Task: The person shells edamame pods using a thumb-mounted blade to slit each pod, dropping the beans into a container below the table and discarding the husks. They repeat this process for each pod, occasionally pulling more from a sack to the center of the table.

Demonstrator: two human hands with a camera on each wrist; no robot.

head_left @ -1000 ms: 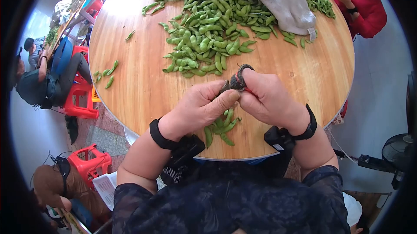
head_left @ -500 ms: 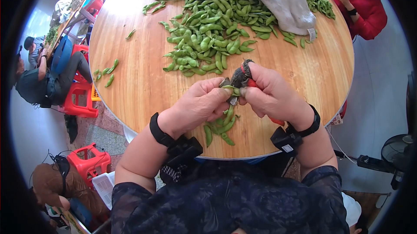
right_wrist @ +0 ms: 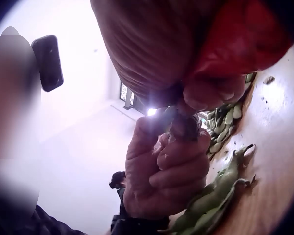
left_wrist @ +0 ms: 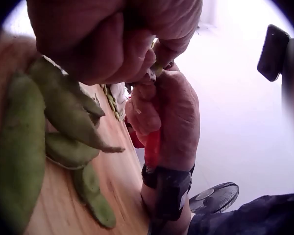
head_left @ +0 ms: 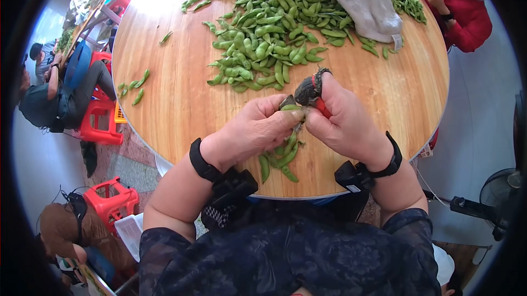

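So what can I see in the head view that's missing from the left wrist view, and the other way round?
Only the head view shows the red stools, the white basket and the black band around the left wrist.

Only the left wrist view shows a dark rectangular device toward its upper right; I can't tell what it is.

Both show the left hand, the right hand, loose green pods on the wooden table, and the fan.
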